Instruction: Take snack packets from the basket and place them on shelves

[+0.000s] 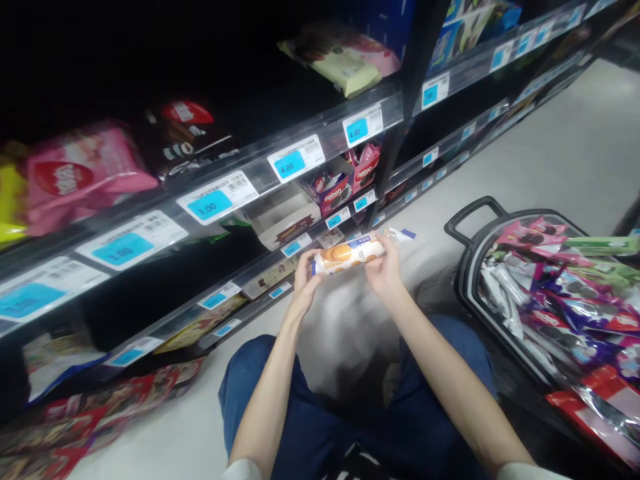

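Between my two hands lies a long white and blue biscuit packet with round golden biscuits printed on it. My left hand grips its left end, thumb in front. Around the right end close the fingers of my right hand, and a clear and blue wrapper end sticks out past them. The packet is held nearly level over my knees, in front of the lower shelves. Just behind it on a shelf are purple and pink nabati boxes and an opened white carton.
A black basket heaped with wrapped snacks stands at the right. Shelves with price tags run along the left, holding a pink bag and a cream-coloured bag. Red packets lie at the lower left.
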Demonstrator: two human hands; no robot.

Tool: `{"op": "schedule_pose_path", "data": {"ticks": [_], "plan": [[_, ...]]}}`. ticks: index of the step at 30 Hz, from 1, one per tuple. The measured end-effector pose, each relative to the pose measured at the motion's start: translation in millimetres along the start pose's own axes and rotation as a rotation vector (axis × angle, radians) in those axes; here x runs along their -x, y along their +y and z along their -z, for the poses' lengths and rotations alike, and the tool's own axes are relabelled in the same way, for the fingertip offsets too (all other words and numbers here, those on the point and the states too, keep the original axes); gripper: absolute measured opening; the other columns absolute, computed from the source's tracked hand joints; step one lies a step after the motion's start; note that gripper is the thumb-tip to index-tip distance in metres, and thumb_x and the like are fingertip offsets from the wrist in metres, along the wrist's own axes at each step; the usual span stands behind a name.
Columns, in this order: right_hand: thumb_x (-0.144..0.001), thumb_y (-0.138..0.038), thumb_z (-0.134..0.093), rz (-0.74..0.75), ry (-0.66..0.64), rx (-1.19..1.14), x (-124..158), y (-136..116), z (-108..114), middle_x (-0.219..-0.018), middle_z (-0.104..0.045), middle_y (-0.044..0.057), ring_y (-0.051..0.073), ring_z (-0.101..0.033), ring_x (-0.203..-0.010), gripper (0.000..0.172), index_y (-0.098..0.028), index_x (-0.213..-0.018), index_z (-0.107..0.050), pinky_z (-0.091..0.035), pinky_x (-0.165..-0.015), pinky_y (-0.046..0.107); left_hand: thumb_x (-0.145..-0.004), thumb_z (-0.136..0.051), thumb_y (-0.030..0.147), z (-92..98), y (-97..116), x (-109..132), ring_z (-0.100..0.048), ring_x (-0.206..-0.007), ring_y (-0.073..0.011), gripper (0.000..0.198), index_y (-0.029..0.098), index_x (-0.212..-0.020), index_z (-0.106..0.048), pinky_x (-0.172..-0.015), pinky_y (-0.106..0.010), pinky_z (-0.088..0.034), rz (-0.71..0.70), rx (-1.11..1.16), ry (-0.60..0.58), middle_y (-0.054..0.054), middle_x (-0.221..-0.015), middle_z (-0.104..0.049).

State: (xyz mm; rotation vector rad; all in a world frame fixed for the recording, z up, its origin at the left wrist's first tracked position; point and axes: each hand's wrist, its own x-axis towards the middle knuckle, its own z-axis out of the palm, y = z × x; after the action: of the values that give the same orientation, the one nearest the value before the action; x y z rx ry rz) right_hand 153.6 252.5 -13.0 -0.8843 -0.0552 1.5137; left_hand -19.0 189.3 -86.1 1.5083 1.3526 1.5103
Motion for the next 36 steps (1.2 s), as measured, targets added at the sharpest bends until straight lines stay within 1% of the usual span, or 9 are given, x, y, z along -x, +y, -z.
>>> {"op": "schedule_pose_path", "data": {"ticks": [2,5,7,12,16,19,24,31,36], "plan": [[-0.083,-0.026,-0.070,0.029,0.016,-0.018,-1.2,-1.0,1.2,-0.081,-0.072,-0.005,0.015,-0.069,-0.080,0.008,-0.022,-0.088,-0.065,-0.057,-0.077,0.026,-0.078,-0.068,0.040,4.0,2.9,-2.7,-0.061,-0.120,-0.0283,0.050,0.020,-0.122,-0.055,-0.103,-0.045,-0.051,-0.073,0.062,-0.010,-0.013,-0.126,-0.062],[-0.092,-0.043,-0.061,-0.040,0.038,-0.058,-5.0,-4.0,6.7,-0.079,-0.072,-0.003,0.015,-0.070,-0.081,0.022,-0.022,-0.088,-0.066,-0.058,-0.080,0.028,-0.073,-0.068,0.030,6.5,5.1,-4.8,-0.058,-0.123,-0.0287,0.044,0.020,-0.114,-0.056,-0.109,-0.048,-0.046,-0.136,0.026,0.035,-0.012,-0.123,-0.061],[-0.096,-0.047,-0.054,-0.071,0.056,-0.081,-7.1,-5.8,10.5,-0.076,-0.071,-0.004,0.014,-0.069,-0.076,0.029,-0.023,-0.086,-0.066,-0.058,-0.079,0.027,-0.074,-0.065,0.027,5.5,4.5,-5.0,-0.059,-0.122,-0.0284,0.045,0.019,-0.117,-0.055,-0.110,-0.049,-0.046,-0.146,-0.031,0.073,-0.013,-0.123,-0.060],[-0.095,-0.044,-0.053,-0.042,-0.037,-0.082,-7.6,-8.8,10.7,-0.077,-0.071,-0.003,0.016,-0.071,-0.078,0.025,-0.023,-0.087,-0.065,-0.059,-0.080,0.030,-0.077,-0.065,0.025,0.4,6.6,-4.7,-0.059,-0.126,-0.0301,0.061,0.019,-0.135,-0.046,-0.109,-0.049,-0.047,-0.169,-0.048,0.188,-0.017,-0.139,-0.051],[-0.093,-0.038,-0.052,-0.001,-0.121,-0.129,-4.8,-12.8,4.5,-0.073,-0.068,-0.003,0.016,-0.071,-0.077,0.022,-0.022,-0.082,-0.063,-0.060,-0.080,0.032,-0.077,-0.067,0.018,-1.2,15.9,-2.4,-0.053,-0.132,-0.0314,0.054,0.018,-0.129,-0.055,-0.114,-0.052,-0.041,-0.229,-0.262,0.304,-0.016,-0.136,-0.055],[-0.092,-0.033,-0.053,-0.012,-0.152,-0.161,-2.9,-15.5,1.7,-0.069,-0.065,-0.003,0.016,-0.070,-0.074,0.020,-0.022,-0.078,-0.061,-0.060,-0.079,0.033,-0.073,-0.064,0.007,-2.3,21.6,0.3,-0.055,-0.130,-0.0303,0.055,0.019,-0.125,-0.058,-0.112,-0.051,-0.043,-0.278,-0.356,0.339,-0.014,-0.134,-0.057],[-0.091,-0.030,-0.051,-0.022,-0.151,-0.149,-2.2,-17.7,1.7,-0.069,-0.064,-0.003,0.016,-0.069,-0.074,0.018,-0.023,-0.076,-0.060,-0.059,-0.081,0.034,-0.073,-0.060,0.003,-4.5,23.3,1.8,-0.064,-0.121,-0.0288,0.047,0.020,-0.117,-0.058,-0.106,-0.048,-0.048,-0.320,-0.380,0.361,-0.013,-0.135,-0.053],[-0.090,-0.032,-0.051,-0.043,-0.165,-0.144,-4.6,-19.0,2.8,-0.069,-0.064,-0.002,0.016,-0.068,-0.072,0.018,-0.022,-0.076,-0.059,-0.059,-0.076,0.031,-0.070,-0.058,0.001,-1.2,15.2,2.9,-0.060,-0.123,-0.0271,0.053,0.021,-0.119,-0.061,-0.102,-0.044,-0.050,-0.305,-0.441,0.317,-0.011,-0.129,-0.056],[-0.089,-0.032,-0.050,-0.054,-0.146,-0.130,-7.0,-17.7,3.7,-0.071,-0.066,0.000,0.017,-0.069,-0.071,0.019,-0.022,-0.076,-0.059,-0.059,-0.073,0.032,-0.074,-0.061,0.006,0.5,10.9,3.3,-0.060,-0.120,-0.0266,0.048,0.021,-0.119,-0.063,-0.098,-0.041,-0.053,-0.260,-0.484,0.294,-0.011,-0.126,-0.056]]}}
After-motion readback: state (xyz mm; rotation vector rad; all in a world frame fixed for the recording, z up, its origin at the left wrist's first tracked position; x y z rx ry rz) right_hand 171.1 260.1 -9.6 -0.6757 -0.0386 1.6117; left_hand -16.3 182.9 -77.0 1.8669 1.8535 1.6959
